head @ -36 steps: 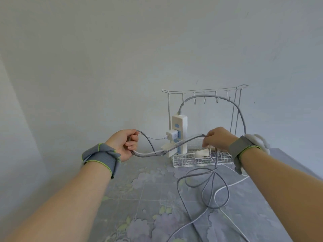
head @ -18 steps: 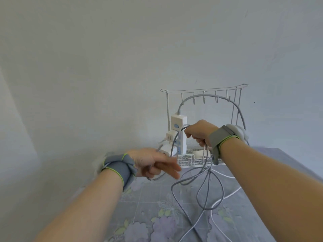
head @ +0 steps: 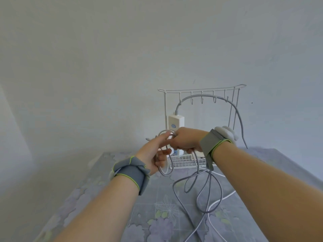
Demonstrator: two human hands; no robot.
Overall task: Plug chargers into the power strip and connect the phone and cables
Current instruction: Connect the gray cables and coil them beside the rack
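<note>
1. A table [head: 108, 198] with a grey flowered cloth stands against a pale wall.
2. At its far edge, a white wire rack [head: 234, 105] holds a white power strip [head: 176, 120] upright.
3. Both hands meet just in front of the strip.
4. The right hand [head: 187, 140] is clenched around a grey cable [head: 165, 174].
5. A loop of that cable hangs round the left hand [head: 153, 154]; its fingers look fairly straight, and its grip cannot be told.
6. More cable lies in loose loops on the table below.
</note>
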